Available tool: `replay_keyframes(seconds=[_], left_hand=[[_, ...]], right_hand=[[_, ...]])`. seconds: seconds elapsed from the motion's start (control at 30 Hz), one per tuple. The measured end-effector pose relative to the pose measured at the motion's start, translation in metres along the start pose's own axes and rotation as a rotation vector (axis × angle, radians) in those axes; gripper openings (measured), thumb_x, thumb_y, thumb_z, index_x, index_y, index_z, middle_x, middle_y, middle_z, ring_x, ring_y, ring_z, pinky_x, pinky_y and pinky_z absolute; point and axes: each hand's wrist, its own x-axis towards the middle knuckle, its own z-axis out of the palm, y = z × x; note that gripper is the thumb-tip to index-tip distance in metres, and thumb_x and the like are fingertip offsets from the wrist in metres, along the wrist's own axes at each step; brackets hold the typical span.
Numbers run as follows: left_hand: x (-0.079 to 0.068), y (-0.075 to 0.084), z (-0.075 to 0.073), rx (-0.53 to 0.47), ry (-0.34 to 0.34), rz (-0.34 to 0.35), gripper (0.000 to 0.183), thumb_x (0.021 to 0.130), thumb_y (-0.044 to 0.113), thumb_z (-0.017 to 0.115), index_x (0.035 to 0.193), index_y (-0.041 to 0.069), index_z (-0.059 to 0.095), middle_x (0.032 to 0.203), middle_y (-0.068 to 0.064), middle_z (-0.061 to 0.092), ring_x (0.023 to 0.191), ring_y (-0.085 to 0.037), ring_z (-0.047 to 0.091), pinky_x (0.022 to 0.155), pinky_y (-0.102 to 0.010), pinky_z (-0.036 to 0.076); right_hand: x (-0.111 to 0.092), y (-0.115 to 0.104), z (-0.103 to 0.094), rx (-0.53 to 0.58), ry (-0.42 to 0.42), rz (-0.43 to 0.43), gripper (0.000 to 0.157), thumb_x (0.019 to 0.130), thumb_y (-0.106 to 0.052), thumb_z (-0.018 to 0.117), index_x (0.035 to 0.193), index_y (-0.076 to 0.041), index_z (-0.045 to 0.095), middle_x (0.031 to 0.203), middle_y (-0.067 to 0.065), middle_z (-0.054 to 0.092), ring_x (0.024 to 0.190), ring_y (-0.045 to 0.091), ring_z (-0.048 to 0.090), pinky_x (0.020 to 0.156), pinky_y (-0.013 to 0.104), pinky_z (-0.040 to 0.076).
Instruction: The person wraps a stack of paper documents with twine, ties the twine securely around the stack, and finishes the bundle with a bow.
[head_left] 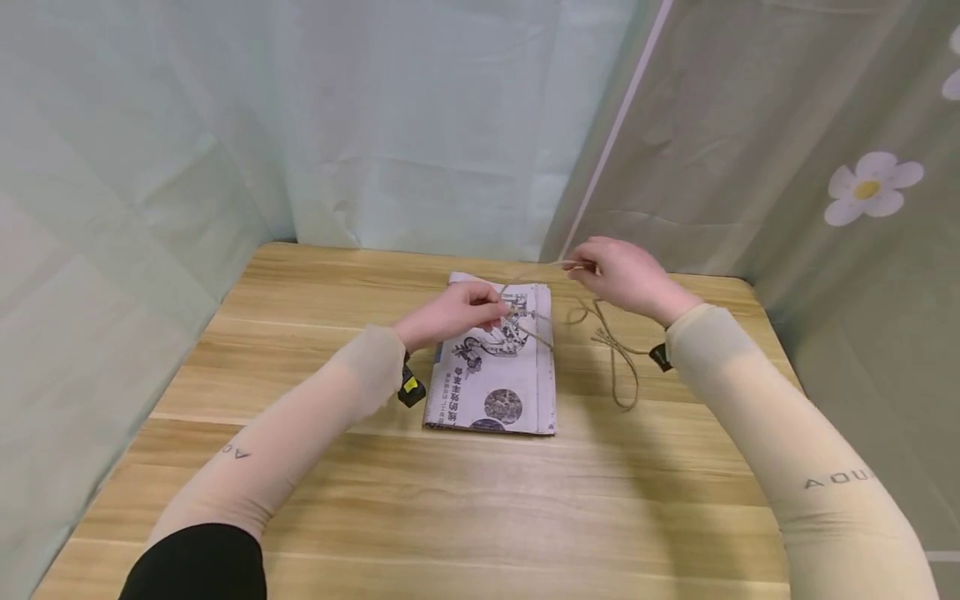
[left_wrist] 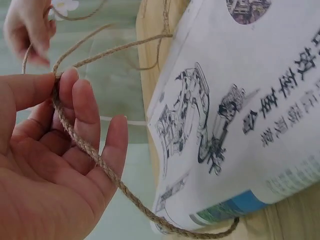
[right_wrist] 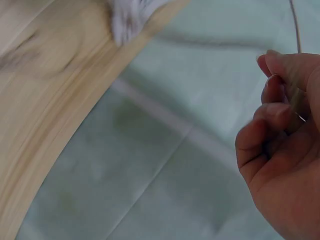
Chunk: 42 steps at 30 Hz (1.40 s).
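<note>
A folded newspaper bundle (head_left: 517,375) lies on the wooden table, with twine passing under and over it. Above its upper part, my left hand (head_left: 468,310) pinches the brown twine (left_wrist: 112,177) between thumb and index finger where strands cross; the other fingers are loosely bent. From there one strand runs down to the bundle's edge. To the right and higher, my right hand (head_left: 617,271) pinches a strand of the same twine between thumb and fingertips, other fingers curled. A length of it stretches between the two hands. In the right wrist view the bundle and strand are blurred.
Loose twine (head_left: 624,375) lies in loops on the table (head_left: 360,500) right of the bundle. Curtains (head_left: 450,125) hang close behind the table's back edge and along both sides. A black strap end (head_left: 660,357) hangs at the right wrist.
</note>
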Motion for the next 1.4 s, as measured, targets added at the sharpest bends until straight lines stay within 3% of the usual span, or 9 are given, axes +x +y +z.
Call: replay_keyframes(seconds=[0.1, 0.27, 0.43, 0.6, 0.77, 0.93, 1.07, 1.23, 1.4], left_hand=[[-0.005, -0.003, -0.004, 0.022, -0.009, -0.012, 0.025, 0.105, 0.027, 0.061, 0.108, 0.004, 0.070, 0.104, -0.017, 0.068, 0.093, -0.025, 0.063, 0.096, -0.055, 0.050], [-0.013, -0.008, -0.009, 0.030, -0.007, -0.039, 0.025, 0.104, 0.030, 0.062, 0.109, 0.007, 0.070, 0.105, -0.017, 0.068, 0.097, -0.031, 0.063, 0.096, -0.055, 0.049], [-0.019, -0.008, -0.011, 0.012, 0.000, -0.070, 0.028, 0.104, 0.030, 0.063, 0.112, 0.004, 0.069, 0.106, -0.016, 0.069, 0.103, -0.037, 0.063, 0.097, -0.054, 0.050], [-0.023, -0.008, -0.010, 0.053, 0.010, -0.116, 0.024, 0.103, 0.035, 0.064, 0.108, 0.013, 0.070, 0.109, -0.017, 0.068, 0.105, -0.039, 0.062, 0.096, -0.056, 0.048], [-0.025, -0.008, -0.007, 0.073, 0.018, -0.125, 0.023, 0.101, 0.039, 0.065, 0.105, 0.017, 0.072, 0.110, -0.016, 0.069, 0.104, -0.035, 0.063, 0.095, -0.053, 0.049], [-0.024, -0.010, -0.002, 0.082, 0.009, -0.121, 0.028, 0.101, 0.037, 0.066, 0.109, 0.011, 0.071, 0.107, -0.012, 0.070, 0.101, -0.030, 0.064, 0.095, -0.049, 0.051], [-0.024, -0.013, 0.002, 0.078, 0.014, -0.104, 0.032, 0.102, 0.034, 0.065, 0.110, 0.004, 0.069, 0.106, -0.015, 0.069, 0.098, -0.031, 0.064, 0.093, -0.049, 0.051], [-0.025, -0.015, 0.007, 0.081, 0.029, -0.073, 0.032, 0.102, 0.033, 0.065, 0.107, 0.002, 0.070, 0.103, -0.012, 0.070, 0.093, -0.026, 0.065, 0.090, -0.049, 0.053], [-0.025, -0.015, 0.013, 0.082, 0.018, -0.082, 0.033, 0.101, 0.034, 0.066, 0.109, 0.002, 0.069, 0.103, -0.005, 0.071, 0.093, -0.023, 0.065, 0.092, -0.047, 0.054]], right_hand=[[-0.024, 0.025, -0.016, 0.018, 0.025, 0.096, 0.022, 0.105, -0.024, 0.061, 0.114, -0.009, 0.073, 0.100, 0.007, 0.069, 0.081, 0.023, 0.059, 0.074, 0.044, 0.048], [-0.058, 0.062, -0.042, -0.006, 0.103, 0.241, 0.029, 0.106, -0.029, 0.055, 0.106, -0.006, 0.071, 0.094, 0.011, 0.068, 0.072, 0.026, 0.054, 0.066, 0.044, 0.041], [-0.080, 0.090, -0.063, 0.023, 0.196, 0.371, 0.039, 0.105, -0.035, 0.054, 0.113, -0.001, 0.071, 0.104, 0.018, 0.065, 0.084, 0.030, 0.054, 0.069, 0.046, 0.042], [-0.087, 0.099, -0.074, 0.059, 0.285, 0.418, 0.043, 0.103, -0.036, 0.058, 0.116, 0.003, 0.072, 0.104, 0.018, 0.056, 0.091, 0.029, 0.048, 0.069, 0.042, 0.039], [-0.079, 0.088, -0.074, 0.195, 0.313, 0.449, 0.047, 0.102, -0.045, 0.059, 0.119, -0.003, 0.071, 0.094, 0.010, 0.068, 0.078, 0.018, 0.063, 0.065, 0.027, 0.049], [-0.062, 0.067, -0.070, 0.522, 0.373, 0.426, 0.038, 0.101, -0.039, 0.064, 0.117, -0.005, 0.068, 0.091, 0.006, 0.071, 0.076, 0.013, 0.068, 0.064, 0.021, 0.057], [-0.044, 0.043, -0.069, 0.698, 0.410, 0.371, 0.034, 0.099, -0.036, 0.067, 0.115, -0.006, 0.068, 0.095, 0.005, 0.073, 0.083, 0.015, 0.070, 0.068, 0.021, 0.058], [-0.018, 0.014, -0.066, 0.826, 0.374, 0.299, 0.036, 0.100, -0.037, 0.067, 0.120, -0.007, 0.068, 0.110, 0.009, 0.073, 0.101, 0.020, 0.068, 0.078, 0.025, 0.058], [0.013, -0.015, -0.049, 0.914, 0.326, 0.247, 0.037, 0.102, -0.034, 0.065, 0.125, -0.005, 0.065, 0.118, 0.010, 0.072, 0.110, 0.023, 0.066, 0.084, 0.029, 0.056]])
